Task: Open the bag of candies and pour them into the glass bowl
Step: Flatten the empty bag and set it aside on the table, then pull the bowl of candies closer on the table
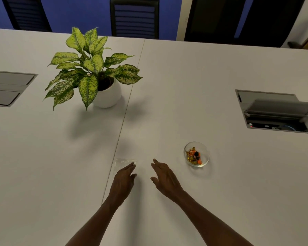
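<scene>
A small glass bowl [197, 154] stands on the white table [220, 183], right of my hands; orange, gold and dark candies [194, 155] lie in it. A clear, flat, empty-looking plastic bag [122, 163] lies on the table at the left. My left hand [124, 177] rests with its fingertips over the bag's near edge, fingers spread, holding nothing. My right hand [164, 176] hovers open just right of it, between bag and bowl, fingers apart and empty.
A leafy potted plant [91, 68] in a round white pot stands at the back left. Cable boxes are set into the table at the left edge [7, 87] and at the right [277, 112], the right one open. Dark chairs [134, 16] line the far side.
</scene>
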